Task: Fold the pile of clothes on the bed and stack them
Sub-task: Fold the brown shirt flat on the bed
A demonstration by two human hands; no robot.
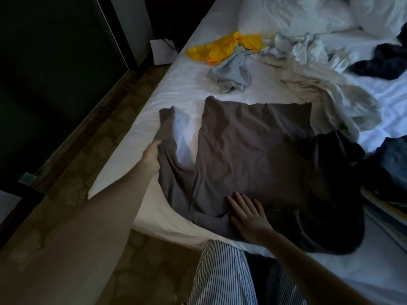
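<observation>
A brown-grey long-sleeved top [248, 146] lies spread flat on the white bed [176, 93], near its front corner. My left hand [152, 156] grips the top's left sleeve at the bed's left edge. My right hand [248, 214] lies flat, fingers straight, on the top's near edge by the collar. A dark garment [330, 150] overlaps the top's right side. Farther back lie a yellow garment [222, 48], a crumpled light blue-grey one [231, 72], a cream one [330, 91] and a navy one [383, 62].
Crumpled white bedding [308, 14] fills the bed's far end. A blue garment [394, 157] and a flat stack [387, 214] sit at the right edge. Left of the bed runs patterned floor [88, 150], a dark wall and a white box [161, 51].
</observation>
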